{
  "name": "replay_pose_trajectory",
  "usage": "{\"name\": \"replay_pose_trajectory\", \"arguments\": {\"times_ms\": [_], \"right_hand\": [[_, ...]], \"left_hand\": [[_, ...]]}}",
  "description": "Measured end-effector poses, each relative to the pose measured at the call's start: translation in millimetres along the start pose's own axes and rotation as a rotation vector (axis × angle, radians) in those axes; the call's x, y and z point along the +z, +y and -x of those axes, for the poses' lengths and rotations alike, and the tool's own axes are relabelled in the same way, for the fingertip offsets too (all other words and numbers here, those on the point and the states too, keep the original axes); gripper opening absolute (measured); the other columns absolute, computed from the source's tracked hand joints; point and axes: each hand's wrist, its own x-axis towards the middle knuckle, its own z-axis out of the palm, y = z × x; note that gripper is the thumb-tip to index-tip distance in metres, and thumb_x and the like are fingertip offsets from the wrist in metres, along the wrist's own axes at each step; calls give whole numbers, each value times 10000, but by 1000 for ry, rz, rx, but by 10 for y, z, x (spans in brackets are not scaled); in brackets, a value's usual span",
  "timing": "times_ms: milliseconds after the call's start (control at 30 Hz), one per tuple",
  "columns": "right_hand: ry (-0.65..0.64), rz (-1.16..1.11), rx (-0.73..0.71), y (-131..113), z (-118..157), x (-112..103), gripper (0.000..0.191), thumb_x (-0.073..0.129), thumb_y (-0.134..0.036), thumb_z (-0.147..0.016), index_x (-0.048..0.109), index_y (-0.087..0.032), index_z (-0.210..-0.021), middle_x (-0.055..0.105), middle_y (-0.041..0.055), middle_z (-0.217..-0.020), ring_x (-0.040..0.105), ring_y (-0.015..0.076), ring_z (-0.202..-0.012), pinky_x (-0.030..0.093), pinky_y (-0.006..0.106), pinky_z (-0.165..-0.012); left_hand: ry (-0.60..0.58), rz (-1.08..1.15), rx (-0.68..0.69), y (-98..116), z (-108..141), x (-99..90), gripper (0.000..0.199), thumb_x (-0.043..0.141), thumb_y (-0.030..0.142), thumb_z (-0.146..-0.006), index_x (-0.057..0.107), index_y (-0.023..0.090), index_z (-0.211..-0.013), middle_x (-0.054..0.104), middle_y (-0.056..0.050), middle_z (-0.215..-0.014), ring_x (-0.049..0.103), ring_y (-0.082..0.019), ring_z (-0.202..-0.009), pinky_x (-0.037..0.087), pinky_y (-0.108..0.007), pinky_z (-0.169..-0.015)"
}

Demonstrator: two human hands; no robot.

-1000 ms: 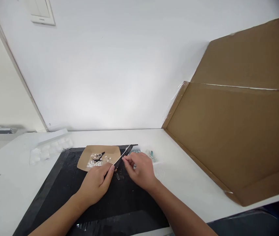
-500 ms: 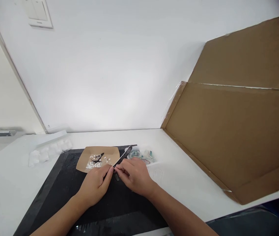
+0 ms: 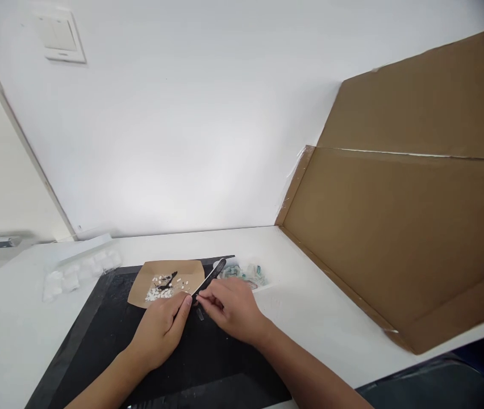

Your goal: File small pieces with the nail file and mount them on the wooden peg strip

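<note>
My left hand (image 3: 163, 328) is closed, thumb against forefinger, on the near end of a long black strip with a white edge and a rounded tip (image 3: 215, 272). The strip slants up and away to the right. Close beside it, my right hand (image 3: 234, 309) is pinched at the fingertips near the strip's lower end; whatever lies between them is too small to make out. Just beyond my left hand sits a brown paper tray (image 3: 140, 284) holding many small white bits (image 3: 155, 292) and dark scraps (image 3: 169, 281). A small clear piece (image 3: 200, 314) lies below my fingertips.
A black mat (image 3: 109, 318) covers part of the white table (image 3: 310, 318). Behind my right hand is a clear container with greenish-white pieces (image 3: 246, 274). Clear packaging with white lumps (image 3: 82, 270) lies at left. A cardboard panel (image 3: 395, 227) stands at right, a wall (image 3: 182, 130) behind.
The view has shifted slightly, so the whole scene sits a little lower and further left. Both hands keep nearly the same pose at the black strip; the right fingertips have barely moved.
</note>
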Motion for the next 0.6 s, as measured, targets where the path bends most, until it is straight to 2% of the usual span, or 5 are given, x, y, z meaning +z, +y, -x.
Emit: {"name": "replay_pose_trajectory", "arguments": {"times_ms": [233, 300, 433, 500, 600], "right_hand": [[168, 3, 190, 210, -21, -106, 169, 600, -341, -1028, 667, -221, -929, 695, -13, -722, 629, 148, -662, 383, 271, -654], [136, -27, 172, 216, -14, -101, 156, 601, -333, -1025, 667, -223, -937, 693, -18, -722, 626, 143, -657, 386, 268, -657], [11, -27, 13, 80, 8, -19, 169, 614, -333, -1022, 657, -233, -893, 697, -34, -713, 615, 130, -642, 358, 282, -678], [5, -23, -25, 33, 10, 3, 176, 619, -334, -1022, 652, -234, -880, 698, -39, -711, 612, 123, -638, 349, 284, -676], [62, 2, 34, 86, -2, -31, 149, 631, -320, -1014, 669, -237, -896, 694, -38, -704, 604, 126, -630, 360, 280, -677]], "left_hand": [[-15, 33, -11, -3, -6, -18, 468, 288, 444, -1116, 580, 216, -829, 654, -27, -759, 605, -209, -727, 371, -331, -723], [-15, 38, -9, 0, -9, -17, 470, 286, 445, -1116, 579, 216, -828, 649, -25, -755, 605, -205, -726, 375, -327, -720], [1, 23, 19, -7, -12, -7, 463, 294, 446, -1113, 547, 217, -800, 645, -28, -736, 604, -204, -706, 382, -317, -691], [18, -3, 32, -4, -11, -9, 466, 294, 443, -1110, 538, 219, -783, 646, -31, -717, 599, -204, -678, 392, -310, -671], [47, -30, 41, 10, -11, -26, 468, 306, 436, -1105, 559, 223, -774, 657, -31, -705, 615, -205, -661, 428, -298, -668]]}}
